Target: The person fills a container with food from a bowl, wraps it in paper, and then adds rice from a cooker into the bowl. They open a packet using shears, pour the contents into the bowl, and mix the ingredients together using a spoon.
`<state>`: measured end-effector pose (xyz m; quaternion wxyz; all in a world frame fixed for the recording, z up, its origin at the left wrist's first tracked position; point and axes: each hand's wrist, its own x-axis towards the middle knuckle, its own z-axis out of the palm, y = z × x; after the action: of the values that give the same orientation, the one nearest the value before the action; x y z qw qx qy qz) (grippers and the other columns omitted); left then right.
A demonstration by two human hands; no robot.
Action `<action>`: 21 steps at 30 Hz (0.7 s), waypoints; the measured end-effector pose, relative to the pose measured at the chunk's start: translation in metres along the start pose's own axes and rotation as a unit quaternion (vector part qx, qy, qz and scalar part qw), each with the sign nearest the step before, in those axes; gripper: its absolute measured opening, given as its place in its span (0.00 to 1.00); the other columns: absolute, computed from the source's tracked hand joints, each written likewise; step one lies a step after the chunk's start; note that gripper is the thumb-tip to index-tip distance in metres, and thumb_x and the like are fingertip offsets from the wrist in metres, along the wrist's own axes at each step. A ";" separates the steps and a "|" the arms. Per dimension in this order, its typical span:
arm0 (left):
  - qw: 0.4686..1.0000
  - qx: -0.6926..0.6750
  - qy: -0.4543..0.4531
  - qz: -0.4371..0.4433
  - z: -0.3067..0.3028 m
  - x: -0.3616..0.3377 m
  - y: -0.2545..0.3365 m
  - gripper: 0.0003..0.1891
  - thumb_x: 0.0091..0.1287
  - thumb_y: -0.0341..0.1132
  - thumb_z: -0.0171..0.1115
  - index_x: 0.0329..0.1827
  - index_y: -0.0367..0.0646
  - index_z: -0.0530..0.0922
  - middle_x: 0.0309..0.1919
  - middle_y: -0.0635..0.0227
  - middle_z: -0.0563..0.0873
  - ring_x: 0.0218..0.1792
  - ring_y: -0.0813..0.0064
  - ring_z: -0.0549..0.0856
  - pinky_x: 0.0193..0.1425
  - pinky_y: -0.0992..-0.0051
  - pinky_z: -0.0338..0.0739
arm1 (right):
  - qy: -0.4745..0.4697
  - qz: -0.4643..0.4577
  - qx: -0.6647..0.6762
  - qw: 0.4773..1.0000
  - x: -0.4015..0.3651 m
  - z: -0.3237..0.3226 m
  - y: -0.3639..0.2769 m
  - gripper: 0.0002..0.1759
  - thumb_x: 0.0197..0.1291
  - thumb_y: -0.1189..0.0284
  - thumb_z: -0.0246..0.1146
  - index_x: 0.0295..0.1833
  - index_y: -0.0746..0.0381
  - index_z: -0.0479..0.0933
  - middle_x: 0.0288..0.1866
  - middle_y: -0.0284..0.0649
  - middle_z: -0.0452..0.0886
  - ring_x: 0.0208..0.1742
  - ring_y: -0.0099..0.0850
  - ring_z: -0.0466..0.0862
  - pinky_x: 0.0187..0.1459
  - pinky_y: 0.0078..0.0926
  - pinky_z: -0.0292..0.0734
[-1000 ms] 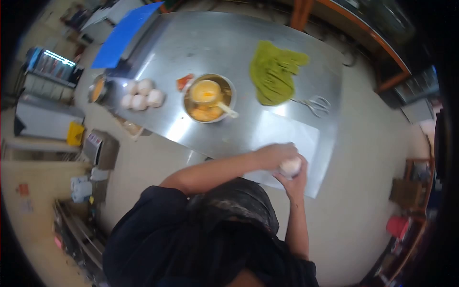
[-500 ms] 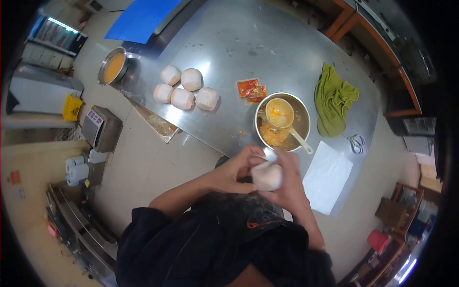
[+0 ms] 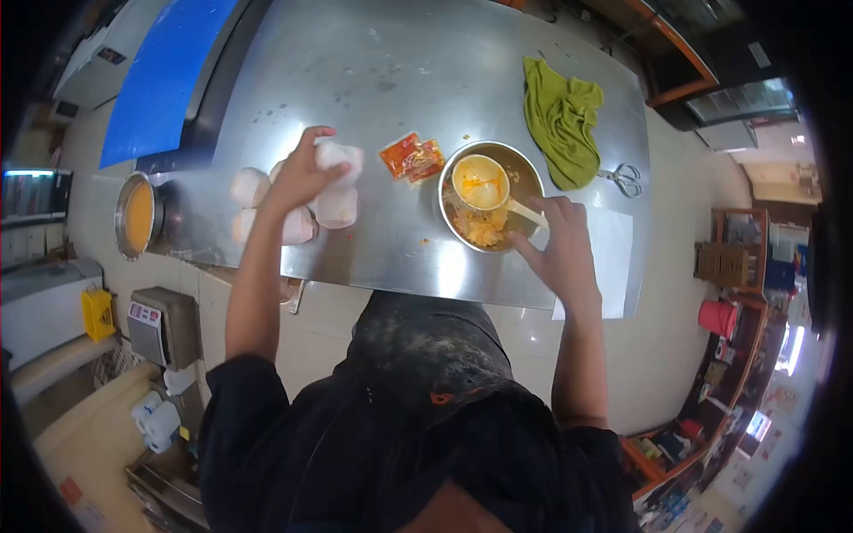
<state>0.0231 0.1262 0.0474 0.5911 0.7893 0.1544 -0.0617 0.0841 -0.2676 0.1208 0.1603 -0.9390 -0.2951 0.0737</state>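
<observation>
My left hand (image 3: 302, 173) has its fingers around a white wrapped round piece (image 3: 341, 160) at the back right of a group of similar pieces (image 3: 249, 187) on the metal table (image 3: 400, 84). At the right side of a steel pot (image 3: 447, 221), my right hand (image 3: 558, 242) has its thumb and fingers apart around the handle end of a ladle (image 3: 481, 182). The ladle rests in the pot over an orange-yellow shredded mass. Whether the fingers touch the handle is unclear.
Red sauce packets (image 3: 412, 159) lie left of the pot. A green cloth (image 3: 563, 122), metal tongs (image 3: 625, 179) and a white sheet (image 3: 613, 258) are at the right. A bowl of orange liquid (image 3: 139, 217) stands at the far left, near a blue board (image 3: 167, 80).
My hands have separated. The left one has moved to the group with the white piece; the right one has moved to the ladle handle. The camera view has shifted.
</observation>
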 end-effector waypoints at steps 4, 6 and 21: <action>0.984 0.152 -0.080 -0.044 -0.030 0.073 -0.068 0.36 0.55 0.38 0.74 0.66 0.47 0.65 0.47 0.53 0.82 0.50 0.63 0.82 0.53 0.64 0.78 | -0.025 0.029 -0.003 0.999 0.052 0.045 0.006 0.46 0.40 0.54 0.76 0.64 0.60 0.65 0.59 0.49 0.73 0.59 0.49 0.73 0.58 0.47 0.71; 0.974 0.182 -0.102 -0.090 -0.032 0.084 -0.062 0.37 0.54 0.37 0.74 0.67 0.49 0.66 0.50 0.52 0.81 0.52 0.61 0.82 0.54 0.65 0.77 | -0.077 0.104 -0.049 0.990 0.075 0.063 -0.008 0.51 0.38 0.50 0.77 0.66 0.60 0.62 0.59 0.51 0.72 0.60 0.50 0.73 0.58 0.51 0.71; 0.994 0.034 0.053 0.088 0.045 -0.015 0.027 0.18 0.64 0.39 0.69 0.52 0.40 0.79 0.47 0.65 0.85 0.46 0.73 0.83 0.48 0.73 0.78 | 0.165 0.228 -0.042 0.959 0.076 0.007 0.079 0.55 0.39 0.50 0.76 0.72 0.58 0.58 0.61 0.54 0.71 0.63 0.50 0.72 0.54 0.55 0.74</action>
<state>0.0215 0.0739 0.0633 0.5584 0.8213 0.1136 0.0269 0.1857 -0.2831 0.0837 0.1461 -0.9864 -0.0459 -0.0599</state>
